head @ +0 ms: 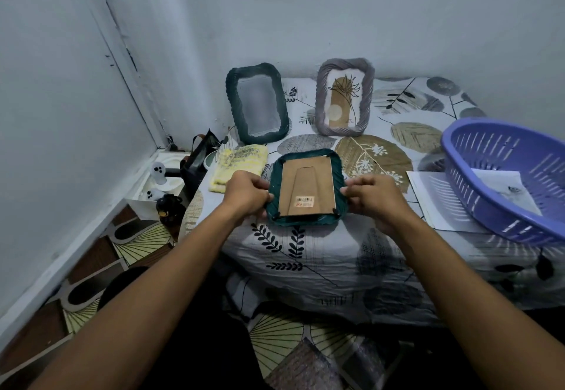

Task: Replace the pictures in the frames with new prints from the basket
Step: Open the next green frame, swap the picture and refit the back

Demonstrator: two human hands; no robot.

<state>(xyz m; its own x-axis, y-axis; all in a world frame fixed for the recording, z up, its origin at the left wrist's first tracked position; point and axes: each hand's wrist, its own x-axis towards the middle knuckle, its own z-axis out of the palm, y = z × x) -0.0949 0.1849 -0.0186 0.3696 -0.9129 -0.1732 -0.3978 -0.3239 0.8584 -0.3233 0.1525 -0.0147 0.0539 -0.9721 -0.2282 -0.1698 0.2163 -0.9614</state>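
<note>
A: So, where was the frame [306, 187] at that point?

B: Face down near the front edge of the table [336, 255], cardboard back up; the left hand [247, 192] gripped its left edge and the right hand [371, 195] pinched its right edge, fingers curled round the rim.

A: And the best way on from there?

B: Probably to keep it flat, turn the small black clips at the corners aside, then lift the backing straight up so the glass stayed put; one hand should have steadied the rim meanwhile.

A: The new prints?

B: A sheet [501, 189] lay in the purple basket [507, 175] to the right; two other frames, a green one [256, 103] and a grey one [344, 100], stood at the far side.
</note>
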